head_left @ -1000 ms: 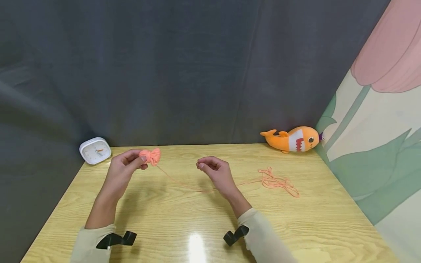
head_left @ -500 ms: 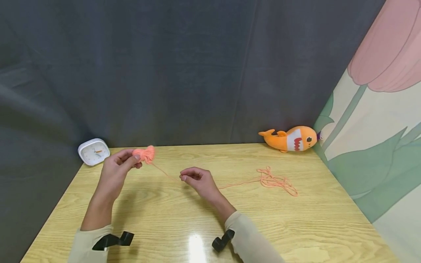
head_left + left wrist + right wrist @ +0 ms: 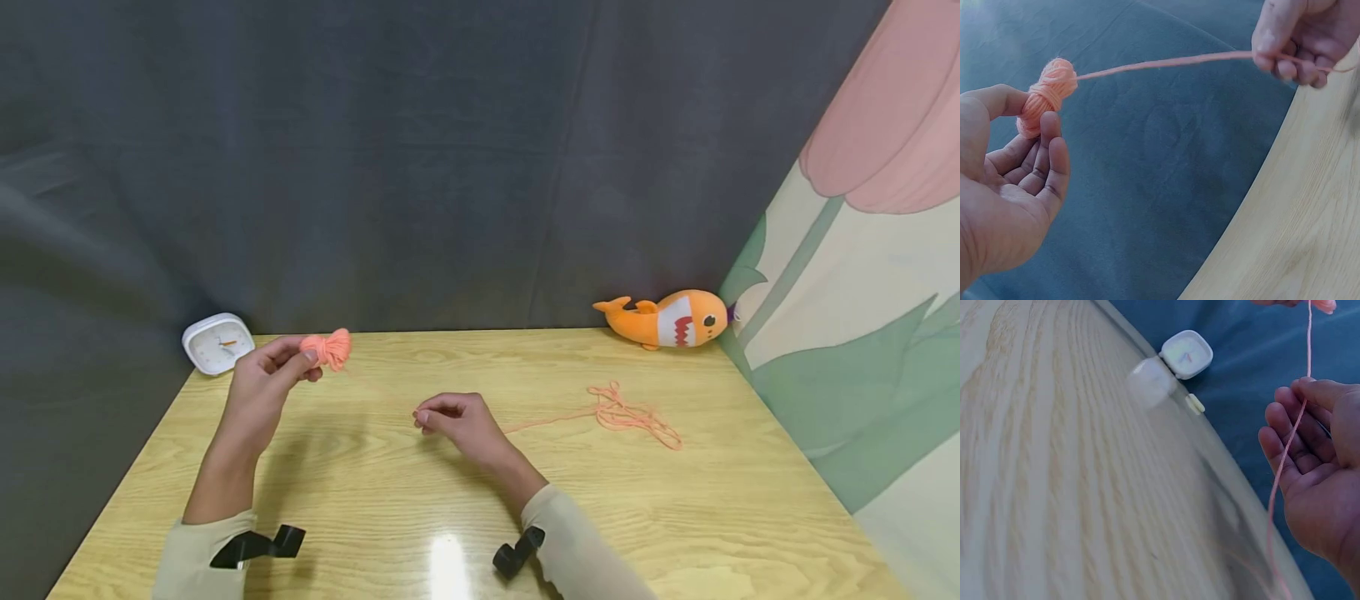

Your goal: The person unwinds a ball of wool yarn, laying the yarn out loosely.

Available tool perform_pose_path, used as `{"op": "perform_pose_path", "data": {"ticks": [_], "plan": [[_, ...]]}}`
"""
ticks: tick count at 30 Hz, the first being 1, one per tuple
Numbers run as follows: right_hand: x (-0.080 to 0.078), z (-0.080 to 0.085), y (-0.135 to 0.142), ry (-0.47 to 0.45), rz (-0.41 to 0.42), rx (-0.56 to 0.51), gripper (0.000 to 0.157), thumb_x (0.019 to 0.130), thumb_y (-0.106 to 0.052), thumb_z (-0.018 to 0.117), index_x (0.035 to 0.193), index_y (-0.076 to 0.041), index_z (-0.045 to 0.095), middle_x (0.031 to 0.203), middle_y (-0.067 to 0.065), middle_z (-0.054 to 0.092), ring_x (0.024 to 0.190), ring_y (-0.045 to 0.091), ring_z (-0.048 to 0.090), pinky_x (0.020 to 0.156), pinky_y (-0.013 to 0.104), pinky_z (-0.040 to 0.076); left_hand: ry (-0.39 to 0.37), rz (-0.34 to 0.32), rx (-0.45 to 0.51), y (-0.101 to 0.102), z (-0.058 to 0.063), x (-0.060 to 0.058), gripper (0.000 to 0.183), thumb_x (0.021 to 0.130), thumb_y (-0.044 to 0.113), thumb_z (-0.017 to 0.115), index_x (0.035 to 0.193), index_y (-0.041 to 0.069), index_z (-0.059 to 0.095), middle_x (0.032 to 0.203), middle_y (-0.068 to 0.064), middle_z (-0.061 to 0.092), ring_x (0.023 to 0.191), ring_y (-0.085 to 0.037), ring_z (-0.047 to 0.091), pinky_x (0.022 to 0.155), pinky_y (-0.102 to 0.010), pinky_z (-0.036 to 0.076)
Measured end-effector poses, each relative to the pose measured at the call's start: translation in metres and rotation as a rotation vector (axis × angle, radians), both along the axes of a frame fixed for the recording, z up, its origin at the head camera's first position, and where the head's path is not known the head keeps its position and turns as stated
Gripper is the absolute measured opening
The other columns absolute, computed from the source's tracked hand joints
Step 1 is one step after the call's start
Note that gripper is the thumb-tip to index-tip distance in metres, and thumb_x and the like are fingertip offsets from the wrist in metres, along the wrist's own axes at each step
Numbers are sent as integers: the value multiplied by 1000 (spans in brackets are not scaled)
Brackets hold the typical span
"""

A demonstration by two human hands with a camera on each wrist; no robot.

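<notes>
My left hand [image 3: 258,387] pinches a small coral-pink yarn bundle [image 3: 1047,97] between thumb and fingertips, above the back left of the table. The bundle is wound tight round its middle and flares at the ends. From it a single yarn strand [image 3: 1166,62] runs taut to my right hand [image 3: 465,425]. Thumb and forefinger of the right hand pinch that strand, as the right wrist view shows. Past the fingers the strand hangs slack across the palm and leads to a loose yarn tangle [image 3: 630,414] lying on the table at the right.
A white clock [image 3: 218,343] stands at the table's back left corner. An orange plush shark [image 3: 667,319] lies at the back right. Behind the wooden table [image 3: 390,500] hangs a dark curtain [image 3: 450,167]; a painted wall [image 3: 862,350] borders the right side.
The right hand has moved left and down toward the front, now nearer the yarn bundle. The left hand has shifted slightly left with the bundle. The strand between them is now pulled straight.
</notes>
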State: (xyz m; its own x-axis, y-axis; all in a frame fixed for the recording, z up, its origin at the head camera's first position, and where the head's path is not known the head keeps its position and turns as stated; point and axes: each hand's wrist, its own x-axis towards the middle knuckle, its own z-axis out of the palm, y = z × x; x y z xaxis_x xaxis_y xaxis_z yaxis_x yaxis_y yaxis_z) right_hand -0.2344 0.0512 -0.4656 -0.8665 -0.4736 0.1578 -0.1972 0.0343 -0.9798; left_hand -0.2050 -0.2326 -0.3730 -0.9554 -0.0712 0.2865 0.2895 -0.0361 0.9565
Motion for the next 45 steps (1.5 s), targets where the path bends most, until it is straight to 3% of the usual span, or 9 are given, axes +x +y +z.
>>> {"op": "perform_pose_path", "data": {"ticks": [6, 13, 19, 27, 33, 42, 45], "plan": [[8, 17, 25, 61, -7, -2, 27, 102, -16, 66, 113, 8, 72, 98, 14, 75, 85, 10, 71, 86, 36, 62, 6, 7, -20, -1, 1, 0, 12, 99, 5, 66, 99, 14, 74, 87, 9, 73, 75, -6, 68, 75, -18, 59], [15, 39, 54, 158, 6, -23, 20, 101, -14, 67, 110, 2, 74, 92, 4, 74, 83, 10, 70, 82, 31, 62, -16, 33, -83, 2, 0, -1, 6, 98, 8, 69, 102, 12, 72, 86, 10, 73, 75, -4, 69, 74, -17, 59], [12, 49, 74, 185, -59, -2, 17, 101, -14, 67, 108, 0, 75, 90, -1, 73, 83, 11, 69, 81, 30, 62, -28, 71, -122, 3, -2, -3, 6, 98, 7, 69, 103, 9, 71, 86, 10, 72, 74, -4, 69, 73, -16, 59], [3, 53, 99, 197, -193, -30, 24, 102, -13, 66, 111, 8, 71, 88, -7, 73, 82, 9, 68, 81, 27, 61, -31, 45, -148, 4, -2, -3, 7, 99, 10, 69, 105, 8, 71, 88, 12, 73, 76, -4, 69, 75, -17, 59], [2, 54, 112, 190, -238, -43, 24, 102, -12, 66, 112, 9, 70, 88, -8, 73, 81, 8, 68, 82, 25, 61, -20, 9, -141, 5, -2, -3, 6, 100, 9, 68, 105, 8, 71, 90, 11, 73, 77, -5, 70, 76, -18, 59], [3, 49, 133, 180, -273, -44, 19, 102, -13, 66, 108, 4, 72, 87, -6, 73, 81, 10, 68, 80, 25, 61, -52, 71, -210, 2, -4, -4, 9, 101, 15, 67, 106, 9, 71, 88, 13, 71, 78, -3, 69, 78, -15, 58], [2, 49, 140, 184, -291, -63, 18, 102, -12, 66, 107, 4, 73, 88, -6, 73, 81, 9, 69, 80, 25, 60, -48, 68, -190, 3, -4, -5, 6, 100, 13, 68, 104, 10, 71, 87, 13, 71, 76, -4, 69, 77, -16, 58]]}}
